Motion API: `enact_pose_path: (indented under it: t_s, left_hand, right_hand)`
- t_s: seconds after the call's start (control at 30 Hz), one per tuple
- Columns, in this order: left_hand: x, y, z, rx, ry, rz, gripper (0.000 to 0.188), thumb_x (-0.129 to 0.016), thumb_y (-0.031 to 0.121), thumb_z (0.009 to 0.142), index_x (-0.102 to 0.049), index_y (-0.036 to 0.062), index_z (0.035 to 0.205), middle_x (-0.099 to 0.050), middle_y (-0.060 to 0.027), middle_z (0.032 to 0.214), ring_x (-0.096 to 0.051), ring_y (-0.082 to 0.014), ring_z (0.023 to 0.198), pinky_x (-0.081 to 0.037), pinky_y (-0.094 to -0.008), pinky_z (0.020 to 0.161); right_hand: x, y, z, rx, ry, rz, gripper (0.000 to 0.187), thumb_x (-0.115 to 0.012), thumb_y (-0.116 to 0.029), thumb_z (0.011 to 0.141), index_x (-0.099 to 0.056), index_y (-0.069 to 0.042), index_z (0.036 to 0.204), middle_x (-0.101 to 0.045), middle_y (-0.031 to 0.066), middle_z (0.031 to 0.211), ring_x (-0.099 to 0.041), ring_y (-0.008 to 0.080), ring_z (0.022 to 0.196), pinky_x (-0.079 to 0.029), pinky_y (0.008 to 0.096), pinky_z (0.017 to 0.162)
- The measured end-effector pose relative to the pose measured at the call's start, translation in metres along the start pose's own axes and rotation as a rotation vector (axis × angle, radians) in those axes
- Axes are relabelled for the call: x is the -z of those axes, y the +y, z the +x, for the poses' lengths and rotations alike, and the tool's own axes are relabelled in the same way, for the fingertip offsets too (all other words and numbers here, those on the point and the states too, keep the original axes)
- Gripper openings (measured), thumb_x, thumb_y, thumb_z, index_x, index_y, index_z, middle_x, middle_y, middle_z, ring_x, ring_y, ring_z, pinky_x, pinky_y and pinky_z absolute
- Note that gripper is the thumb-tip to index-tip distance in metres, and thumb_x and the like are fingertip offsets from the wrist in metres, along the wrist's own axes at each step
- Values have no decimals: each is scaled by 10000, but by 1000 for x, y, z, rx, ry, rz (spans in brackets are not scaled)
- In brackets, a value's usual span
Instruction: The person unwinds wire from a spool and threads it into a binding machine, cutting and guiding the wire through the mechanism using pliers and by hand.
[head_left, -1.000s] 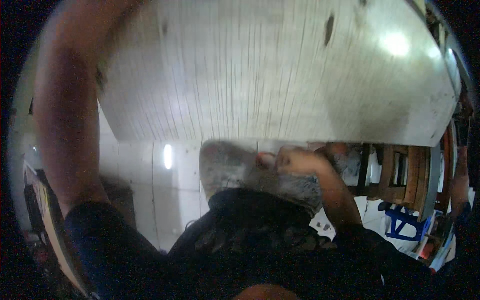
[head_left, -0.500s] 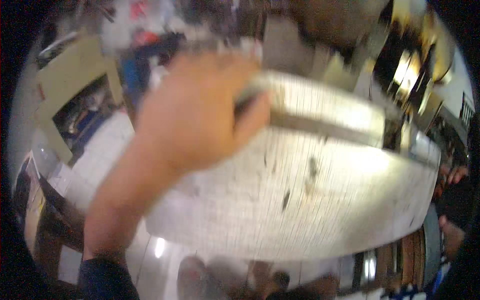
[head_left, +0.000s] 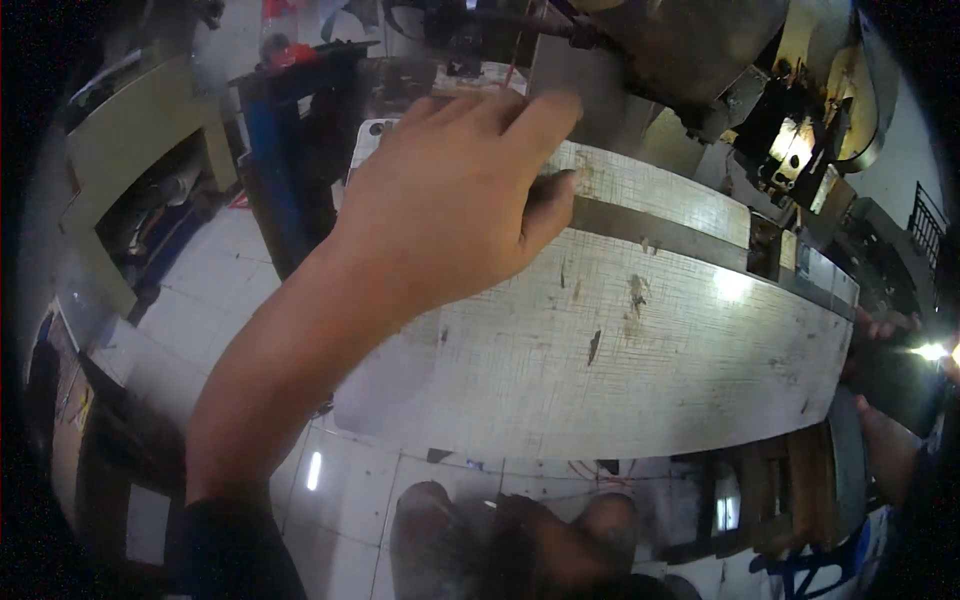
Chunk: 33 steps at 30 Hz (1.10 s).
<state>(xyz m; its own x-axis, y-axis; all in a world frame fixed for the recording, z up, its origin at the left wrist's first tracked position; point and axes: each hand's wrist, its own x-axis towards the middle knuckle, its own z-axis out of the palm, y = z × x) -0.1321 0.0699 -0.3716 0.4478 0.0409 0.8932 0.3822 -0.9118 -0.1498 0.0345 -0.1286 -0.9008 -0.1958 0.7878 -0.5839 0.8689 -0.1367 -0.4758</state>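
My left hand [head_left: 450, 200] hovers over or rests on the far left part of a pale, scratched tabletop [head_left: 500, 370]; contact cannot be made out. Its index finger stretches to the far side, with the thumb apart from it, and I see nothing held between them. The other fingertips are hidden behind the back of the hand. A grey strip [head_left: 680, 240] crosses the tabletop beside the thumb. Beyond the wrist shows a white rounded corner [head_left: 362, 150] with a small dark round spot, mostly covered by the hand. My right hand is out of the picture.
Another person's hands [head_left: 885, 430] hold a dark flat object [head_left: 895, 380] near a bright light at the right rim. A beige cabinet [head_left: 100, 190] and a blue post [head_left: 275, 180] stand left. Wooden slats [head_left: 770, 490] lie below the table's right end, above white floor tiles [head_left: 340, 500].
In the picture, my left hand has shifted slightly right and the tabletop's near edge sits higher. The motion blur has cleared. A bright light now shows by the other person's hands.
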Motion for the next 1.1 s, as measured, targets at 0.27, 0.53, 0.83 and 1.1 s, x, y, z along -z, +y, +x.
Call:
enact_pose_path:
  t_s: [0.27,0.53,0.83,1.1]
  left_hand:
    - [11,3,-2,102,-118,-69,290,-658,232,841,-613,39,1053,-633,-151,981,-596,-356,887,-453,-424,789]
    - [9,-1,-7,42,-96,-44,327,-668,255,844,-612,39,1083,-624,-149,1023,-593,-349,915,-452,-431,796]
    - [19,-11,4,-79,-314,-13,457,-673,277,844,-546,25,1204,-599,-181,1095,-587,-350,1005,-451,-434,852]
    - [19,-3,29,-168,-327,-31,619,-721,247,757,-490,66,1302,-601,-154,1125,-606,-354,1002,-499,-424,831]
  right_hand:
    - [145,-104,-197,428,-102,141,341,-541,-266,948,-510,-21,1182,-628,204,910,-634,362,829,-499,465,722]
    - [258,-185,-336,117,-85,875,466,-523,-349,978,-488,7,1277,-576,251,1184,-658,354,848,-554,417,797]
    - [382,-254,-316,273,1568,-909,477,-672,12,621,-665,-92,1087,-593,101,860,-578,284,759,-470,400,656]
    - [417,-250,-308,206,1595,-1155,661,-708,-49,645,-623,-272,1262,-591,40,1135,-619,258,878,-526,370,742]
